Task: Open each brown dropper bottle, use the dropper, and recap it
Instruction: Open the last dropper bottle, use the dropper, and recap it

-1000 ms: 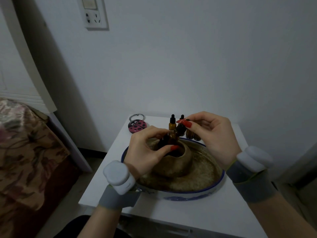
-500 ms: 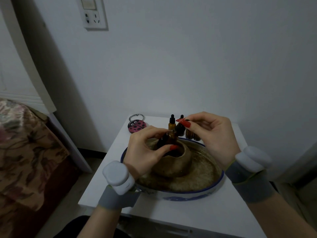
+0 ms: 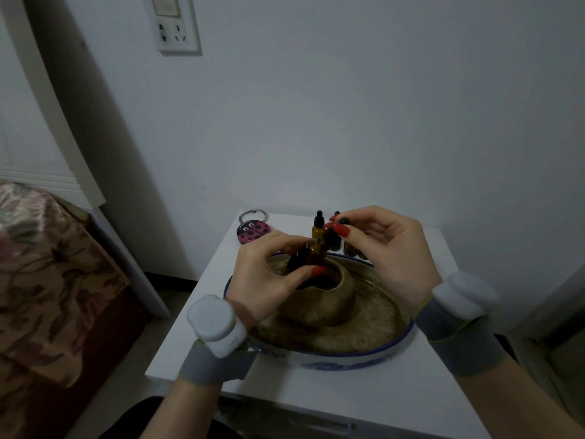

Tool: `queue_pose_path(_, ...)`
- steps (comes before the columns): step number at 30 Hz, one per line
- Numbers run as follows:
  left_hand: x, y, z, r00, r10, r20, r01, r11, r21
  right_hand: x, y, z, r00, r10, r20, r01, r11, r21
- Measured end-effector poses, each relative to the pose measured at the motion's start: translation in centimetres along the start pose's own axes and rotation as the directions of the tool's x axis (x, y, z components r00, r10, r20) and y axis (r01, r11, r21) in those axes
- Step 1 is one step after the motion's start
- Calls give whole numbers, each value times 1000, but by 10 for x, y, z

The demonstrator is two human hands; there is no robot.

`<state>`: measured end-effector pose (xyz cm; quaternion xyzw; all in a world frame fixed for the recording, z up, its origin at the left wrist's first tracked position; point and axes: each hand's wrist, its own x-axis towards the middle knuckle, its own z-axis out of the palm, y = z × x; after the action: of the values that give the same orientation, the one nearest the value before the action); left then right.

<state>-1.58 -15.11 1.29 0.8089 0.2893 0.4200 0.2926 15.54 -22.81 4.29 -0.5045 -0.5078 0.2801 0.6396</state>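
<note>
The brown dropper bottle (image 3: 311, 253) was held in the left hand (image 3: 269, 277), fingers curled round its body w/ the thumb across the front, above the mouth of a brown pot (image 3: 319, 301) that stood in a blue-rimmed dish (image 3: 373, 354) on the white worktop (image 3: 364, 397). The bottle's long axis was tilted, neck pointing to approx. 1 o'clock, toward the right hand (image 3: 386, 248). The dropper cap (image 3: 330, 235) was pinched between the right thumb and fingertips, lying at approx. 1–2 o'clock from the bottle neck and just beside it. The coming move, judged from this, turned on that line: cap and neck had to share one axis, so the right hand was the nearer and the working one, the left only steadying.

Whether the cap was seated on the neck, part-threaded or lifted free could not be told; the join was dark and covered by the fingers. No glass pipette could be made out. Other bottles (image 3: 318, 228) stood at 12 o'clock behind the dish, mostly hidden by the right hand; their count was unclear. A ladybird-shaped item (image 3: 253, 231) lay at approx. 11 o'clock. Light was dim throughout.
</note>
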Motion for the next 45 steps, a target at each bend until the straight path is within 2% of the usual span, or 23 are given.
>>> queue_pose_path(16,2,-17,-12,999,-26,-29,27,998,59,5,-11,-15,974,-24,-227,27,1000,10)
queue_pose_path(29,2,-16,-15,985,-149,-83,149,989,-12,7,-6,-26,991,91,-95,-113,959,-258)
queue_pose_path(38,1,-18,-14,985,-151,-86,151,988,-7,9,4,-32,982,154,-107,-179,940,-291)
queue_pose_path(45,1,-19,-14,987,-135,-85,135,991,-8,10,4,-31,984,146,-102,-171,937,-303)
